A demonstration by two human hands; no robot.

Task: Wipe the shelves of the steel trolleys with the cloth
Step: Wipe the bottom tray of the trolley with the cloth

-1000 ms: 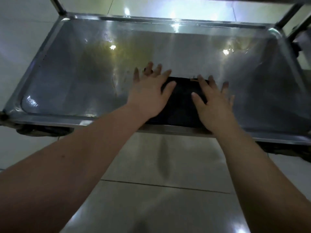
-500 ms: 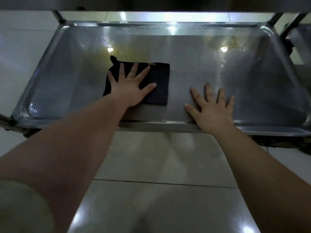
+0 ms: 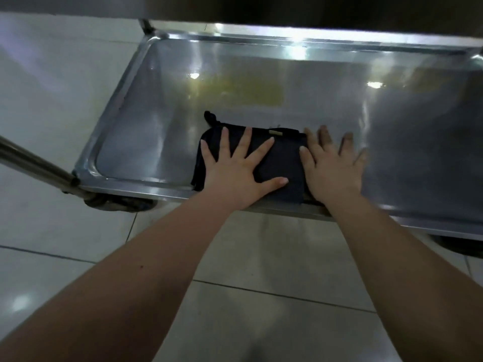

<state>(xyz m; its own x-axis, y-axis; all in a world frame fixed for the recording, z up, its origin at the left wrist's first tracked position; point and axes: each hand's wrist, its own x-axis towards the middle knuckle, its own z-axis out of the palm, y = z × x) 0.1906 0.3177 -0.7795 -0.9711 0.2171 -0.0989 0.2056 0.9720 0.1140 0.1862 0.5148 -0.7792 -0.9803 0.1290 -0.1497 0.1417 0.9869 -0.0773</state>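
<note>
Wiping the lower steel shelf (image 3: 156,131). The dark folded cloth (image 3: 283,165) lies flat on it, close to the front rim & a bit left of centre. The left hand (image 3: 235,173) is flat on the cloth's left half, fingers straight and spread. The right hand (image 3: 332,171) is flat too, w/ its thumb side on the cloth's right edge and the other fingers out over bare steel. Those fingers are blurred, so exact contact is hard to read. Grip on both sides is wide: nothing pinched or curled round, just palms pressing down.

To do it well, imo:
- Get both palms fully on the cloth so pressure is even & the loose corner at its back left doesn't bunch.
- Work in straight overlapping passes, front to back, then across.
- The yellowish smear (image 3: 251,90) just beyond the cloth looks like the obvious target; it prob. needs firmer pressure or a 2nd pass.
- Don't skip the rounded corners & raised rim, esp. front left by the post (image 3: 34,163), where grime tends to sit.
- The upper shelf (image 3: 313,6) hangs low, so mind head & knuckles when reaching deep.
- There's a wheel (image 3: 117,202) underneath, so press down more than forward or the whole thing may roll on the tiled floor (image 3: 261,257).
</note>
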